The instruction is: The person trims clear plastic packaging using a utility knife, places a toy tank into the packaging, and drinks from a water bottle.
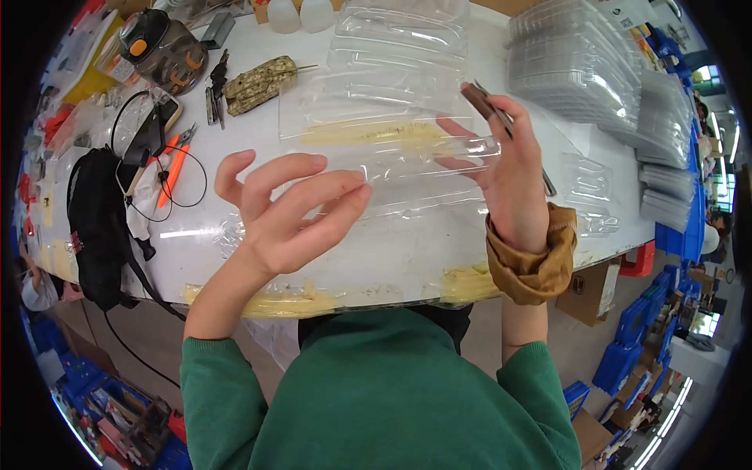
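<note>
Above the white table [258, 200], a clear plastic tube-like piece [423, 159] spans the space between my hands. My left hand [294, 204] has its fingertips at the left end of this piece, thumb and fingers curved round it. My right hand [501, 160] holds the right end between thumb and fingers. A thin tool with a brown part [479, 102] also lies in my right hand, along the fingers. Behind the piece, clear plastic trays [399, 70] lie in a row, with a yellowish strip [376, 133] near their front edge.
Stacked clear trays [576, 66] stand at the back right. To the left are a black pouch [98, 227], orange-handled pliers [174, 172], a patterned case [258, 84], keys [215, 90] and a dark jug [163, 55]. Yellow tape [298, 301] covers the front edge.
</note>
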`<act>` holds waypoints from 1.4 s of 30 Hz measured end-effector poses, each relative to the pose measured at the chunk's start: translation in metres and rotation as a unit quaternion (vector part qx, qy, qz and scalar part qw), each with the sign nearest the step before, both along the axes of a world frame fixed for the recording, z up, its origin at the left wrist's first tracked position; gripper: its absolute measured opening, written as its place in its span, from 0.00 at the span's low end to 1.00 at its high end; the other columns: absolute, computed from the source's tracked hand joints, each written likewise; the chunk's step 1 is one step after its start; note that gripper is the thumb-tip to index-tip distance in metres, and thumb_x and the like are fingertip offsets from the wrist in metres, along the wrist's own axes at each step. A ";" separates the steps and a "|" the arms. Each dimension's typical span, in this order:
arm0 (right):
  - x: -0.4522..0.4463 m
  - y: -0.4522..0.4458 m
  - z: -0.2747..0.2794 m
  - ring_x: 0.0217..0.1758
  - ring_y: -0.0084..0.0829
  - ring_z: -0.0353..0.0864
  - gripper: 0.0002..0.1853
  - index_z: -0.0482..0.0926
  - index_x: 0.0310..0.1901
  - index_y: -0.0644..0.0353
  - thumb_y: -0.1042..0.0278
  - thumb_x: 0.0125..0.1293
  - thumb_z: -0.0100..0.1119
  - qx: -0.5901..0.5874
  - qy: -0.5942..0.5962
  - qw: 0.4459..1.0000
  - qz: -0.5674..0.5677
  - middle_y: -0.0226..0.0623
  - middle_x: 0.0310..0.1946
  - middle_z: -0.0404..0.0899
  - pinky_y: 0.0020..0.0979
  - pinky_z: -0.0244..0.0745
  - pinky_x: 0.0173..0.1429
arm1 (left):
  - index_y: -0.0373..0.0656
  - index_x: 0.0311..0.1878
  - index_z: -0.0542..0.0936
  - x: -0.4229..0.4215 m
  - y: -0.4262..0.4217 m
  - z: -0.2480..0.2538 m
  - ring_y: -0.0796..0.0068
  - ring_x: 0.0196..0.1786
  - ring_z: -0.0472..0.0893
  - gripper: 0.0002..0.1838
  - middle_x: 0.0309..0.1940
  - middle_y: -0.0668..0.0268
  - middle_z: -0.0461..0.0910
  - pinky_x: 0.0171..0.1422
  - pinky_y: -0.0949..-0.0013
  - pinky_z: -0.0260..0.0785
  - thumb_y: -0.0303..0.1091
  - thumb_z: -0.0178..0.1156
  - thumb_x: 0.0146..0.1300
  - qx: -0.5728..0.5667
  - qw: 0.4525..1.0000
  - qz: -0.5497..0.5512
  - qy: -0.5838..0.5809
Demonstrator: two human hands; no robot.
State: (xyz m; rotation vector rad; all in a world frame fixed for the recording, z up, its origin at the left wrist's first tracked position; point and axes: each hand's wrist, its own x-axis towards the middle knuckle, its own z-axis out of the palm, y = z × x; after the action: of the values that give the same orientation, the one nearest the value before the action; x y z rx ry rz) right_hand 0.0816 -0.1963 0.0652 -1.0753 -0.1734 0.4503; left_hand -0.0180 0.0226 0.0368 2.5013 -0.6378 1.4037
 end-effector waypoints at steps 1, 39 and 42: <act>0.003 0.004 -0.002 0.63 0.46 0.73 0.17 0.63 0.59 0.57 0.73 0.71 0.48 0.002 0.001 1.000 0.001 0.49 0.66 0.63 0.42 0.76 0.58 | 0.50 0.38 0.83 0.000 -0.001 -0.001 0.72 0.48 0.75 0.13 0.43 0.71 0.82 0.64 0.56 0.59 0.24 0.69 0.47 0.002 1.000 0.001 0.001; 0.006 0.020 -0.050 0.25 0.29 0.77 0.15 0.78 0.40 0.69 0.65 0.76 0.46 0.033 -0.257 0.965 0.040 0.43 0.34 0.82 0.23 0.73 0.34 | 0.36 0.68 0.68 0.021 0.014 -0.012 0.56 0.57 0.81 0.32 0.49 0.51 0.83 0.66 0.63 0.67 0.30 0.62 0.58 -0.592 0.548 -0.220 0.548; 0.006 0.020 -0.050 0.25 0.29 0.77 0.15 0.78 0.39 0.69 0.65 0.76 0.47 0.015 -0.230 0.973 0.030 0.41 0.33 0.81 0.25 0.75 0.37 | 0.36 0.67 0.69 0.019 0.012 -0.014 0.57 0.56 0.81 0.29 0.48 0.51 0.83 0.65 0.64 0.68 0.31 0.59 0.62 -0.589 0.537 -0.228 0.559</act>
State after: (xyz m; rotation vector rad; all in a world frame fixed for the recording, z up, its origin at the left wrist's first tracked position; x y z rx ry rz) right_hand 0.0873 -0.1760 0.0155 -1.1338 -0.6221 0.2456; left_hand 0.0014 0.0348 0.0224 1.3203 0.0589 -0.2451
